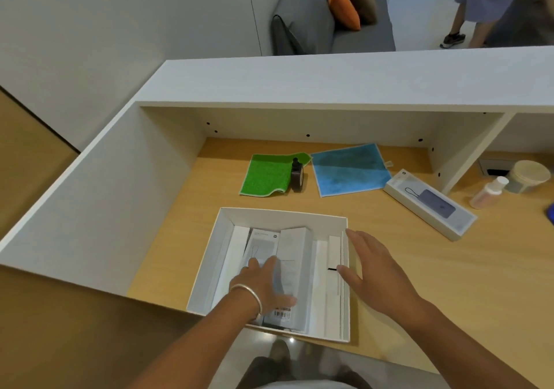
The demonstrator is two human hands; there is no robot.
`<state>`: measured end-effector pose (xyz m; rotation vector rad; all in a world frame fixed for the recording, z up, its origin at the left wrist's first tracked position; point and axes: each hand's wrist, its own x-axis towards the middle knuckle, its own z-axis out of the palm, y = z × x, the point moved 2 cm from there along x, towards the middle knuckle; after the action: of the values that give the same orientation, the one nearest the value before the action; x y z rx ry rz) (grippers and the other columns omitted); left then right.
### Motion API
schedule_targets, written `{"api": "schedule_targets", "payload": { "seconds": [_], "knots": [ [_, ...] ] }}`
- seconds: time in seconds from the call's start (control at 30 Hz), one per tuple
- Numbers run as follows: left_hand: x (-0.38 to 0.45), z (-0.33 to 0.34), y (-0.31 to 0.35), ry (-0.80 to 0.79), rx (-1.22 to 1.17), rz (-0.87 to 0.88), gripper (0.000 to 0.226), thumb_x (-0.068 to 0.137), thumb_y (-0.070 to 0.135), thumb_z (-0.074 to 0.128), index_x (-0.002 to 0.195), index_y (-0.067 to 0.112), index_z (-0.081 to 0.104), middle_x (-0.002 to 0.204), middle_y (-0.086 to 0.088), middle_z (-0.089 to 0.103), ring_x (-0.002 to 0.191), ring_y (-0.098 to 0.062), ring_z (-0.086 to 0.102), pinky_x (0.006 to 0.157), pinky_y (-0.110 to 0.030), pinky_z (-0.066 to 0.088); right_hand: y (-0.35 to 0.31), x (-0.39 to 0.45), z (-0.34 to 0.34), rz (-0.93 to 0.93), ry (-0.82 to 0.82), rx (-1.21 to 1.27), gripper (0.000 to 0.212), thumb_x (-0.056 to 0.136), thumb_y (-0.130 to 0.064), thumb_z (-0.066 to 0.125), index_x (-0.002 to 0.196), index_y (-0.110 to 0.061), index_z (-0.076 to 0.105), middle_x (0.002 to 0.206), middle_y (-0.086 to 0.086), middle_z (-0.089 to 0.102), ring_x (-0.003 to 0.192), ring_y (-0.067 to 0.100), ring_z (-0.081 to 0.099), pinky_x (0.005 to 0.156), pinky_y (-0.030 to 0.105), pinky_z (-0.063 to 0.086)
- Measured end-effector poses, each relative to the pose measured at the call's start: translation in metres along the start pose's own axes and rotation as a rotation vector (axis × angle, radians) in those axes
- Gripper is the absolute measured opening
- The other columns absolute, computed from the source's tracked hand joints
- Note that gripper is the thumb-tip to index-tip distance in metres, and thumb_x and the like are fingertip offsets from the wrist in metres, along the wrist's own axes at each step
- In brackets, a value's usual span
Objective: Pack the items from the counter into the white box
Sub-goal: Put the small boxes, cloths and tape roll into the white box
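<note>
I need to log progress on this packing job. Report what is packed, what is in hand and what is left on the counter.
Done: several white product boxes already lie in the white box. In hand: the left hand presses flat on one of them inside, gripping nothing I can see; the right hand is open at the right wall. Left: the power bank box, green cloth, blue cloth and black roll.

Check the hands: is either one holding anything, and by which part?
Nothing is clearly held. The left hand lies flat on the packaged boxes inside the white box, fingers spread, not wrapped. The right hand hovers open by its right wall.
</note>
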<state>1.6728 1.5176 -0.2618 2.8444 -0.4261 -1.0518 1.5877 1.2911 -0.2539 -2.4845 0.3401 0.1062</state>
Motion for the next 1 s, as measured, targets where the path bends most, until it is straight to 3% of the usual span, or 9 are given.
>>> {"api": "schedule_targets", "payload": {
  "seconds": [0.07,0.2,0.3,0.47,0.67,0.8,1.0],
  "knots": [
    [-0.001,-0.018,-0.007,0.115,-0.100,0.043,0.091,0.072,0.069,0.063,0.147,0.037,0.023,0.139,0.002,0.046,0.119,-0.021,0.054,0.090,-0.035,0.049,0.002,0.007,-0.002,-0.020,0.020,0.016,0.074,0.088,-0.049,0.057,0.150,-0.033,0.018,0.156,-0.009,0.024,0.143,0.013,0.023,0.112,0.040,0.035],
    [0.009,-0.074,-0.031,0.483,-0.222,0.193,0.053,0.086,0.045,0.063,0.135,0.032,0.047,0.109,0.011,0.058,0.087,-0.007,0.059,0.079,-0.032,0.053,-0.003,0.028,-0.009,0.004,0.083,0.026,0.074,0.088,-0.047,0.058,0.150,-0.032,0.019,0.158,-0.006,0.021,0.144,0.015,0.020,0.113,0.040,0.032],
    [0.043,-0.114,-0.055,0.618,-0.265,0.250,0.051,0.087,0.036,0.065,0.135,0.028,0.050,0.114,0.006,0.059,0.093,-0.009,0.058,0.082,-0.034,0.052,-0.012,0.052,-0.012,0.028,0.137,0.001,0.073,0.088,-0.046,0.059,0.149,-0.030,0.023,0.156,-0.003,0.025,0.142,0.017,0.025,0.110,0.042,0.035],
    [0.140,-0.161,-0.082,0.504,-0.156,0.321,0.065,0.087,0.035,0.065,0.144,0.021,0.040,0.141,-0.005,0.050,0.127,-0.023,0.048,0.105,-0.039,0.041,-0.018,0.111,-0.017,0.121,0.159,-0.101,0.071,0.089,-0.048,0.057,0.149,-0.025,0.027,0.155,-0.002,0.029,0.142,0.017,0.026,0.111,0.040,0.032],
    [0.259,-0.158,-0.080,0.226,0.004,0.307,0.092,0.079,0.057,0.065,0.153,0.028,0.017,0.158,-0.011,0.022,0.145,-0.028,0.021,0.116,-0.040,0.026,0.011,0.191,0.000,0.269,0.078,-0.221,0.069,0.088,-0.044,0.061,0.146,-0.019,0.032,0.151,0.008,0.036,0.136,0.027,0.037,0.104,0.042,0.039],
    [0.297,-0.143,-0.058,0.245,0.057,0.359,0.097,0.078,0.066,0.059,0.153,0.032,0.007,0.160,-0.016,0.013,0.147,-0.031,0.015,0.118,-0.042,0.023,0.042,0.230,0.016,0.298,-0.008,-0.265,0.072,0.082,-0.045,0.066,0.142,-0.017,0.037,0.143,0.014,0.042,0.128,0.034,0.044,0.099,0.048,0.046],
    [0.326,-0.135,-0.042,0.229,0.289,0.394,0.095,0.079,0.074,0.048,0.153,0.036,0.002,0.161,-0.016,0.005,0.148,-0.033,0.007,0.119,-0.046,0.017,0.062,0.277,0.022,0.283,-0.006,-0.386,0.084,0.086,-0.057,0.055,0.151,-0.019,0.019,0.156,0.017,0.019,0.143,0.037,0.019,0.114,0.051,0.022]
  ]
}}
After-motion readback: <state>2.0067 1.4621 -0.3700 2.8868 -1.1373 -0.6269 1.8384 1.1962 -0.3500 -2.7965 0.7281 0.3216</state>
